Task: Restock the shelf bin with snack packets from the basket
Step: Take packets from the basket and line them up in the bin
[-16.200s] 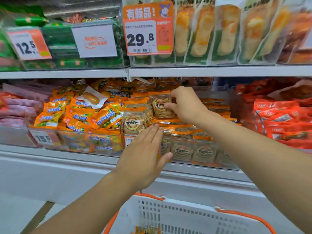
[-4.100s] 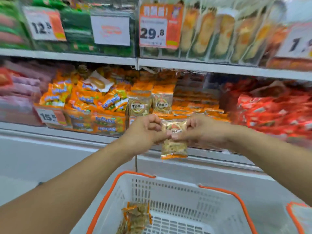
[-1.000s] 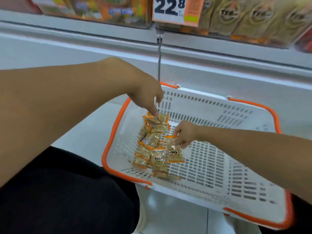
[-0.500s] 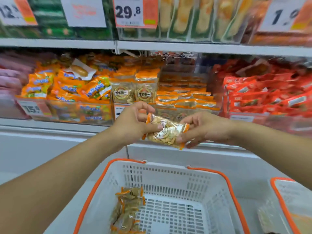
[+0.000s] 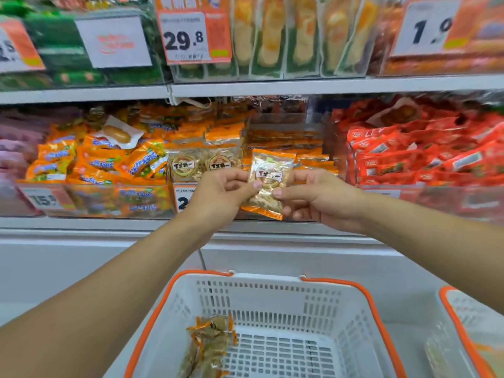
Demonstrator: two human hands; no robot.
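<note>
A clear snack packet (image 5: 268, 178) with orange ends and a round label is held upright between both hands, in front of the middle shelf. My left hand (image 5: 221, 192) pinches its left edge and my right hand (image 5: 313, 197) grips its right side. Just behind it is the clear shelf bin (image 5: 275, 148) with two matching packets (image 5: 203, 165) standing at its front and flat stacks behind. Below, the white basket (image 5: 275, 298) with orange handles holds several more packets (image 5: 210, 342) at its left side.
Orange candy bags (image 5: 103, 162) fill the bin to the left, red packets (image 5: 425, 154) the bin to the right. An upper shelf (image 5: 300, 87) with price tags hangs overhead. A second orange-rimmed basket (image 5: 474, 331) sits at the lower right.
A second ago both hands were down in the basket picking up a packet. They have risen to shelf height, and the packet has turned from slanted to upright.
</note>
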